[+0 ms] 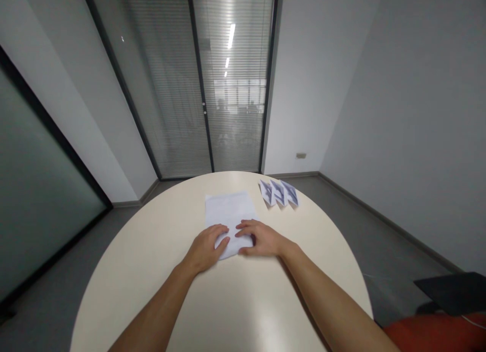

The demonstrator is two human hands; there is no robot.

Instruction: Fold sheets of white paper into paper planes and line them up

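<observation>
Beneath left hand (208, 246) and right hand (261, 239) — both loosely spread — white paper (230, 208) extends forward.

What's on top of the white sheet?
The white sheet has the left hand over its near left edge and the right hand over its near right. Beneath them it is covered; nothing else shows.

A cream table (152, 250) with a smooth, curved edge takes up the lower middle of the frame, its far rim arching just below the picture's centre. A white sheet of paper (230, 210) lies on it near the middle of the frame, its near part partly covered. Right of centre, close to the far rim, three folded papers (280, 193) sit in a slanting row (white, with bluish-grey patches), just beside one another.
</observation>
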